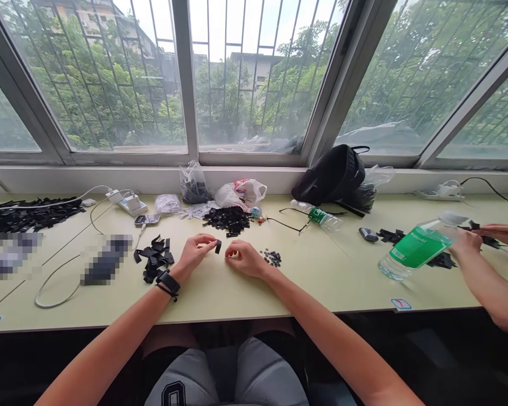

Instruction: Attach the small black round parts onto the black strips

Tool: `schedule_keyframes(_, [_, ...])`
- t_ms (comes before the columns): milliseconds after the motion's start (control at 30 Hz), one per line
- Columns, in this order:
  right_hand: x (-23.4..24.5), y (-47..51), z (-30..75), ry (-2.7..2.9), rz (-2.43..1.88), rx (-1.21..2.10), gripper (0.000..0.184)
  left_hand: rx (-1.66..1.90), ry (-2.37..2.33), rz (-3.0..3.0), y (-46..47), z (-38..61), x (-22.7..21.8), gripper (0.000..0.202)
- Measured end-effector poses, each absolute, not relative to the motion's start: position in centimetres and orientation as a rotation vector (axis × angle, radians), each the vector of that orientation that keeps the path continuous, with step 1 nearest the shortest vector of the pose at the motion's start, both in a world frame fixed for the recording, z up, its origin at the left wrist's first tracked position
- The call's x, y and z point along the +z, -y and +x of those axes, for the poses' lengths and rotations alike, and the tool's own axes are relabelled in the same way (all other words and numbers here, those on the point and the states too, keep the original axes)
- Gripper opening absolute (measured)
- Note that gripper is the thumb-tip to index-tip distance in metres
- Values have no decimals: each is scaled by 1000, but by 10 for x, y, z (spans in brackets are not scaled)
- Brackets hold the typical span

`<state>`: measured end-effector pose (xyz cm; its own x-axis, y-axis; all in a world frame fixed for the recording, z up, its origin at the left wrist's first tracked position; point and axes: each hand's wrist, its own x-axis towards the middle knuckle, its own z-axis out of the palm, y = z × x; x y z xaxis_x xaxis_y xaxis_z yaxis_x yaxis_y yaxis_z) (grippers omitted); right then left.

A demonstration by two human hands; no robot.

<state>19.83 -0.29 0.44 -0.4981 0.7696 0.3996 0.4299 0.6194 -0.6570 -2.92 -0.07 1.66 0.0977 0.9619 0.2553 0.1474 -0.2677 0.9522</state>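
Observation:
My left hand point(196, 252), with a black band on its wrist, pinches a short black strip point(218, 246) that bends downward at its tip. Just to the right, my right hand point(244, 259) hovers low over the table with curled fingers. Whatever its fingertips hold, if anything, is too small to make out. Beside that wrist lie several small round black pieces point(272, 258). A loose pile of black strips point(154, 259) is left of my left hand, and a denser heap of black pieces point(227, 219) lies beyond both hands.
Farther back are plastic bags point(241, 193), eyeglasses point(294, 226), a green-labelled bottle point(319, 215) and a black backpack point(330, 177). A large bottle point(419, 248) stands tilted-looking at right, near a co-worker's hands point(469, 241). Cables and a power strip point(133, 206) lie at left.

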Motion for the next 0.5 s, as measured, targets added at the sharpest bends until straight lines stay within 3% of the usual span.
schedule_keyframes(300, [2,4,199,2239,-913,508,14,1215,-994,1546,4,-24,18,39])
schedule_keyframes(467, [8,8,199,2178,-933,541,3,1194,-946,1589,5,-23,19,37])
schedule_keyframes(500, [10,8,199,2132,-944,555,9,1190,-943,1594,6,-24,19,37])
